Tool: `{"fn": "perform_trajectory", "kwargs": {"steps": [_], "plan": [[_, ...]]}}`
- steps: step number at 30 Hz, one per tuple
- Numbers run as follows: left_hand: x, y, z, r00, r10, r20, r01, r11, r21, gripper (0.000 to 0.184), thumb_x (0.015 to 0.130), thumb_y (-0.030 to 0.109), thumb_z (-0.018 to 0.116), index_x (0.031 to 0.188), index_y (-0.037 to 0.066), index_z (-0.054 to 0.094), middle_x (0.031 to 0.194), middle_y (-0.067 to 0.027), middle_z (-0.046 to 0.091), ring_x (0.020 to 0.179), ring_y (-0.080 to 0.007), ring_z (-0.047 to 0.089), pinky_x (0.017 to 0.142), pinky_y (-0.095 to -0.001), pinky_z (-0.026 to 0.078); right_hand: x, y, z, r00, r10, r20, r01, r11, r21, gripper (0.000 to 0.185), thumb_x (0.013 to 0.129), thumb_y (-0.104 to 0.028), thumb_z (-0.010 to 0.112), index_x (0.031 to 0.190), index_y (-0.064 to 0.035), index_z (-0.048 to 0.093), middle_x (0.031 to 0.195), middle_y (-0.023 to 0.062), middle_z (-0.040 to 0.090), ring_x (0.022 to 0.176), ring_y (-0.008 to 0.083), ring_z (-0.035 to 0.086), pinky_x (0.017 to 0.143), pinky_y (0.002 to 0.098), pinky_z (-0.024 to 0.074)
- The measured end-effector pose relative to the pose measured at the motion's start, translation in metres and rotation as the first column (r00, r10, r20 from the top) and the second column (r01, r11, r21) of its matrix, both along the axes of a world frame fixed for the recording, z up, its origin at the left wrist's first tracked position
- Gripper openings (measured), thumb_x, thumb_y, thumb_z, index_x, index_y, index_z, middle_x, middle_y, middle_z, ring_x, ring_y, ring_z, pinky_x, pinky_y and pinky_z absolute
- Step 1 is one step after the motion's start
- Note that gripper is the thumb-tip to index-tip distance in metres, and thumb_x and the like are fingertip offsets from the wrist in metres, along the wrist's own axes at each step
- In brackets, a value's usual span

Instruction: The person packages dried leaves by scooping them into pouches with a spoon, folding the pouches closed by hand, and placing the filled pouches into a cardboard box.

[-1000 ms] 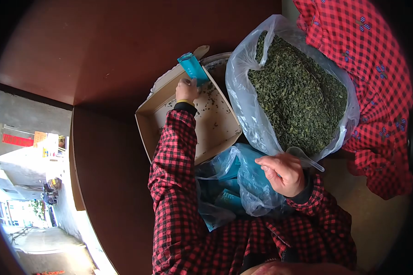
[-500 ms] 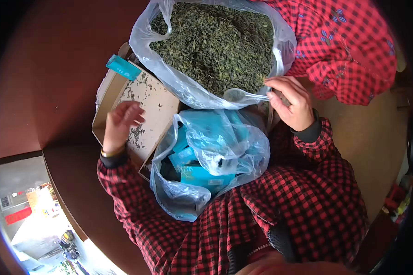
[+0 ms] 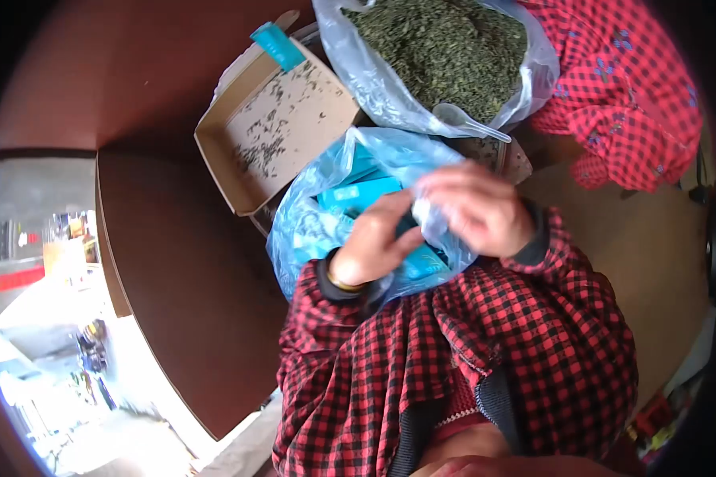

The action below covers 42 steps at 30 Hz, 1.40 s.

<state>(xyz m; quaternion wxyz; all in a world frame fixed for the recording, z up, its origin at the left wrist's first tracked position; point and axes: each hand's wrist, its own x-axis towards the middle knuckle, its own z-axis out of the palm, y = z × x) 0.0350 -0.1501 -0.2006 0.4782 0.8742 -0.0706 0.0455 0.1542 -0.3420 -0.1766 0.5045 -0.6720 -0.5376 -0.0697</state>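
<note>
One packet (image 3: 278, 46) is out, at the box (image 3: 215, 147) corner; more packets (image 3: 358, 193) sit in the bag (image 3: 294, 230), not out. Your left hand (image 3: 367, 242): grip parted, over the bag. Your right hand (image 3: 485, 215): beside it, blurred; cannot tell its grip.

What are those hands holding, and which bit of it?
The right hand seems to have the clear bag by its bunched-up plastic, but blur hides the grip. I can't tell if the left hand holds anything.
</note>
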Motion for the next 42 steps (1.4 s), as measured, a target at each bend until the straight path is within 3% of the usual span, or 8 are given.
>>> {"fn": "perform_trajectory", "kwargs": {"steps": [9,14,18,25,28,30,37,42], "plan": [[-0.021,0.002,-0.007,0.928,0.354,0.118,-0.353,0.935,-0.031,0.024,0.09,0.011,0.069,0.112,0.001,0.067,0.091,-0.0188,0.068,0.08,-0.0302,0.068,0.072,-0.0361,0.054,0.02,-0.002,-0.035,0.997,-0.003,0.083,0.053,0.792,-0.608,0.024,0.087,-0.01,0.066,0.11,-0.0045,0.067,0.116,0.0117,0.068,0.111,0.0318,0.063,0.104,0.0471,0.0423],[-0.017,0.003,0.02,0.831,0.545,-0.106,-0.555,0.807,-0.201,0.023,0.09,0.007,0.07,0.112,0.002,0.068,0.075,-0.0151,0.066,0.064,-0.0227,0.065,0.063,-0.0331,0.052,-0.003,0.005,-0.027,0.955,-0.037,0.296,0.153,0.912,-0.38,0.025,0.085,-0.012,0.068,0.108,-0.0049,0.067,0.117,0.0118,0.067,0.113,0.0297,0.062,0.106,0.0468,0.0401],[0.0,-0.016,0.042,0.801,0.546,0.245,-0.55,0.833,-0.058,0.022,0.09,0.005,0.07,0.111,0.0,0.068,0.064,-0.0085,0.063,0.055,-0.0152,0.06,0.056,-0.0298,0.049,-0.028,0.017,-0.017,0.982,0.186,-0.031,-0.188,0.953,-0.237,0.023,0.085,-0.015,0.07,0.106,-0.0051,0.068,0.112,0.0132,0.068,0.109,0.0306,0.063,0.102,0.0464,0.0439],[0.028,-0.009,0.044,0.514,0.528,0.676,-0.575,0.797,-0.185,0.058,0.082,0.019,0.081,0.129,-0.003,0.056,0.102,-0.0158,0.067,0.094,-0.0283,0.066,0.078,-0.0371,0.051,-0.024,0.019,-0.031,0.987,0.117,-0.114,-0.147,0.938,-0.314,0.025,0.088,-0.022,0.07,0.107,-0.0048,0.069,0.097,0.0169,0.069,0.094,0.0341,0.066,0.087,0.0434,0.0514],[0.028,-0.02,0.029,0.648,0.628,0.431,-0.5,0.778,-0.381,0.073,0.077,0.03,0.084,0.134,-0.003,0.051,0.119,-0.0204,0.06,0.109,-0.0357,0.059,0.094,-0.0431,0.045,-0.016,0.011,-0.019,0.805,-0.127,-0.579,-0.007,0.975,-0.223,0.031,0.087,-0.017,0.071,0.114,-0.0007,0.067,0.099,0.018,0.071,0.104,0.0351,0.066,0.091,0.0438,0.0509],[0.031,-0.025,0.027,0.71,0.637,0.301,-0.465,0.744,-0.479,0.081,0.075,0.035,0.085,0.136,-0.003,0.048,0.128,-0.0227,0.056,0.116,-0.0394,0.056,0.102,-0.0461,0.041,-0.014,0.013,-0.031,0.895,-0.16,-0.418,0.076,0.975,-0.211,0.027,0.087,-0.018,0.071,0.108,-0.0015,0.067,0.095,0.0177,0.069,0.097,0.036,0.066,0.084,0.0446,0.051],[0.02,-0.022,0.033,0.799,0.425,0.426,-0.59,0.69,0.419,0.099,0.069,0.048,0.083,0.141,-0.005,0.041,0.137,-0.0231,0.052,0.125,-0.042,0.051,0.115,-0.059,0.016,-0.024,0.017,-0.066,0.961,-0.055,-0.27,-0.012,0.97,-0.242,0.045,0.087,-0.017,0.07,0.128,0.0003,0.06,0.123,0.0204,0.065,0.114,0.0359,0.063,0.096,0.0451,0.0488],[0.012,-0.022,0.032,0.853,0.441,0.281,-0.504,0.835,0.221,0.097,0.068,0.036,0.082,0.144,-0.004,0.038,0.135,-0.0223,0.053,0.124,-0.0406,0.051,0.113,-0.0553,0.026,-0.022,0.025,-0.032,0.985,0.12,-0.123,-0.151,0.947,-0.283,0.031,0.085,-0.032,0.073,0.096,-0.0041,0.066,0.093,0.017,0.067,0.09,0.0359,0.065,0.081,0.0473,0.0497]]}}
